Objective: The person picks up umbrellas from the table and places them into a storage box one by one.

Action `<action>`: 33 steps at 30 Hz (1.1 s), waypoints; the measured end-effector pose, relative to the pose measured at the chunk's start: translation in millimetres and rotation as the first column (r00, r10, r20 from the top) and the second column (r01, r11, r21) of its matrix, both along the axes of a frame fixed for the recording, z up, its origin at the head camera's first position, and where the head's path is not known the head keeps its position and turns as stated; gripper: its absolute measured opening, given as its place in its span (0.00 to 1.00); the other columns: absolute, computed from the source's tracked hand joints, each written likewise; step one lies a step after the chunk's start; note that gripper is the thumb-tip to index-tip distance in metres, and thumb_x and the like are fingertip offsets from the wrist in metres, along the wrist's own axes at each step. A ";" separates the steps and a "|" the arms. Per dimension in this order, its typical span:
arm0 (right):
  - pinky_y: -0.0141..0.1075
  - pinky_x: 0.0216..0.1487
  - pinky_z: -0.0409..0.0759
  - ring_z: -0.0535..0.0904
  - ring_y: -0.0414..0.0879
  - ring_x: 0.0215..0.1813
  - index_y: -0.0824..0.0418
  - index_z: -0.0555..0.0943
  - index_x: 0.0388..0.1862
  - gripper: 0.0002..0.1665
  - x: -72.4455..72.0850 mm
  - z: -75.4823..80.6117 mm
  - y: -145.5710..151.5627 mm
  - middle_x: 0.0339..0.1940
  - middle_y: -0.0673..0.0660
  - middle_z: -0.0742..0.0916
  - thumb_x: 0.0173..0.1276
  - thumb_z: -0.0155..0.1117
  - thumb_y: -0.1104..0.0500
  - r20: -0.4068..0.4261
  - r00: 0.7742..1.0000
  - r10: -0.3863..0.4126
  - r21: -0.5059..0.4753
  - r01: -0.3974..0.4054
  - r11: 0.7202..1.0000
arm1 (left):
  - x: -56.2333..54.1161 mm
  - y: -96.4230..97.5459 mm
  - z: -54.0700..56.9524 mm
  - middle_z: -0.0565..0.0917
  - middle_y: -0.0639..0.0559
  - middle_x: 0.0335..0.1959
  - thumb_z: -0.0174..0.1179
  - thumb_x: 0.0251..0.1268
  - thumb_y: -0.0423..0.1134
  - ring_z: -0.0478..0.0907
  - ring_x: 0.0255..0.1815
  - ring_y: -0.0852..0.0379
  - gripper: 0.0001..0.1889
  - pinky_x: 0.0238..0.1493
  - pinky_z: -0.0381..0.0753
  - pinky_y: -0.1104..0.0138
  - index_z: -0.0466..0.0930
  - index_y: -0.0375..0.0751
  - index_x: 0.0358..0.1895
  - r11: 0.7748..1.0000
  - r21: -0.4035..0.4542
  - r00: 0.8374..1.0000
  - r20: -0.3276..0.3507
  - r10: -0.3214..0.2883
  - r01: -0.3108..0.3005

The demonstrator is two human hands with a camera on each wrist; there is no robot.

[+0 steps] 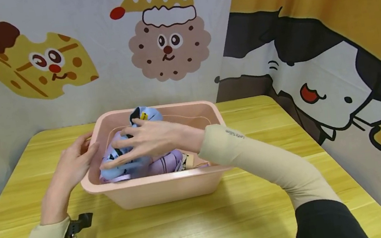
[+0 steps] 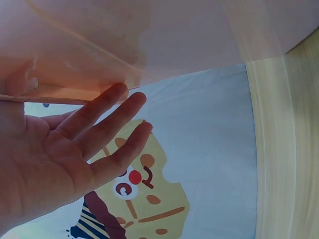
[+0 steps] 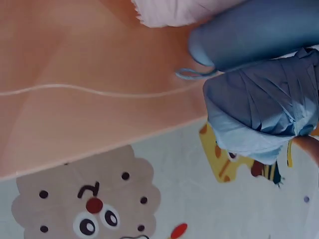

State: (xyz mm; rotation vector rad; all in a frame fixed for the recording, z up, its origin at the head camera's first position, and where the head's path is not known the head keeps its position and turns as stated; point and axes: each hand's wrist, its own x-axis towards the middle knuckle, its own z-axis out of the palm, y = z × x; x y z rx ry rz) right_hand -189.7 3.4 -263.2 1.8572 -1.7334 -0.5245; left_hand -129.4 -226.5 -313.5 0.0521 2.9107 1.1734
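Observation:
A pink plastic bin (image 1: 164, 190) stands on the table with several folded umbrellas in it. My left hand (image 1: 77, 161) holds the bin's left rim, its thumb over the edge. In the left wrist view, the fingers (image 2: 107, 117) lie loosely outside the bin wall. My right hand (image 1: 146, 139) reaches across the bin, fingers spread over a light blue folded umbrella (image 1: 151, 114) and gripping it. Its gathered cloth fills the right of the right wrist view, overlapping the rim; most of that hand is hidden there. Below lie a purple umbrella (image 1: 167, 162) and a beige one (image 1: 188, 161).
The wood-grain table (image 1: 191, 228) extends around the bin. Behind it hangs a cartoon-printed cloth (image 1: 110, 93). A dark blue umbrella (image 3: 254, 37) with a strap loop and a pale pink frilled piece (image 3: 179, 11) lie inside the bin.

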 end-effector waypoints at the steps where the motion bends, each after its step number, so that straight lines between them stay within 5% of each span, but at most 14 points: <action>1: 0.39 0.44 0.79 0.73 0.46 0.55 0.30 0.56 0.73 0.33 -1.1 -1.8 -1.2 0.61 0.47 0.74 0.78 0.29 0.63 0.006 1.000 -0.009 0.014 0.009 1.000 | 0.0 -0.1 -0.1 0.66 0.25 0.65 0.35 0.76 0.55 0.69 0.61 0.27 0.35 0.57 0.69 0.37 0.48 0.32 0.74 1.000 -0.002 1.000 0.002 0.001 -0.001; 8: 0.41 0.51 0.77 0.70 0.47 0.60 0.31 0.52 0.74 0.37 -6.4 -6.6 -6.3 0.66 0.48 0.71 0.73 0.49 0.58 0.063 0.995 -0.071 0.066 0.067 0.996 | -0.5 0.3 0.2 0.66 0.25 0.66 0.35 0.76 0.56 0.68 0.62 0.27 0.35 0.57 0.69 0.36 0.47 0.33 0.74 1.000 -0.004 1.000 0.013 0.004 -0.004; 15: 0.50 0.67 0.70 0.64 0.48 0.72 0.31 0.51 0.75 0.39 -3.7 0.2 -3.3 0.74 0.48 0.67 0.74 0.49 0.61 0.151 0.972 -0.179 0.142 0.157 0.977 | -0.2 2.1 1.2 0.66 0.25 0.65 0.35 0.76 0.54 0.69 0.61 0.27 0.34 0.57 0.70 0.37 0.48 0.31 0.74 1.000 -0.008 1.000 0.004 0.005 -0.005; 22: 0.45 0.65 0.71 0.74 0.47 0.64 0.42 0.68 0.69 0.27 10.1 27.8 18.4 0.62 0.50 0.78 0.71 0.55 0.52 0.226 0.930 -0.291 0.158 0.260 0.953 | -0.7 2.7 0.6 0.66 0.24 0.65 0.36 0.76 0.54 0.69 0.61 0.27 0.34 0.58 0.70 0.37 0.48 0.32 0.74 1.000 0.007 1.000 0.007 0.019 -0.019; 25: 0.41 0.56 0.77 0.80 0.46 0.52 0.46 0.74 0.62 0.23 15.0 44.2 40.4 0.55 0.49 0.83 0.68 0.60 0.52 0.327 0.867 -0.377 0.151 0.345 0.926 | -0.3 1.5 -0.4 0.67 0.25 0.65 0.37 0.76 0.55 0.69 0.60 0.28 0.34 0.58 0.70 0.37 0.49 0.32 0.74 1.000 0.009 1.000 -0.011 0.017 -0.017; 27: 0.40 0.47 0.80 0.81 0.46 0.45 0.49 0.78 0.56 0.18 15.7 52.9 59.2 0.50 0.49 0.84 0.67 0.61 0.53 0.414 0.794 -0.445 0.135 0.430 0.893 | 0.6 0.5 -1.6 0.70 0.25 0.63 0.39 0.75 0.53 0.71 0.58 0.28 0.33 0.55 0.71 0.37 0.54 0.32 0.72 1.000 0.002 0.998 -0.059 0.018 -0.017; 29: 0.39 0.40 0.81 0.81 0.45 0.39 0.52 0.80 0.48 0.11 13.3 58.4 79.8 0.45 0.49 0.85 0.67 0.61 0.56 0.497 0.713 -0.494 0.107 0.515 0.851 | 0.9 -0.3 -2.6 0.75 0.25 0.57 0.42 0.75 0.51 0.76 0.53 0.29 0.30 0.49 0.80 0.46 0.62 0.31 0.68 0.999 -0.013 0.990 -0.140 0.033 -0.035; 31: 0.37 0.34 0.80 0.80 0.44 0.34 0.54 0.80 0.40 0.05 8.0 57.3 102.5 0.38 0.49 0.85 0.67 0.61 0.57 0.558 0.668 -0.492 0.025 0.579 0.815 | 1.0 -1.5 -3.6 0.80 0.26 0.50 0.45 0.74 0.48 0.81 0.43 0.35 0.26 0.38 0.83 0.59 0.70 0.30 0.62 0.998 -0.017 0.974 -0.218 0.056 -0.061; 33: 0.36 0.34 0.80 0.80 0.44 0.32 0.55 0.80 0.34 0.02 0.1 48.7 126.3 0.34 0.50 0.85 0.67 0.61 0.59 0.602 0.644 -0.472 -0.083 0.638 0.765 | -0.2 -3.6 -5.5 0.84 0.28 0.42 0.47 0.73 0.46 0.83 0.32 0.50 0.22 0.28 0.77 0.72 0.76 0.29 0.55 0.995 -0.005 0.950 -0.297 0.096 -0.102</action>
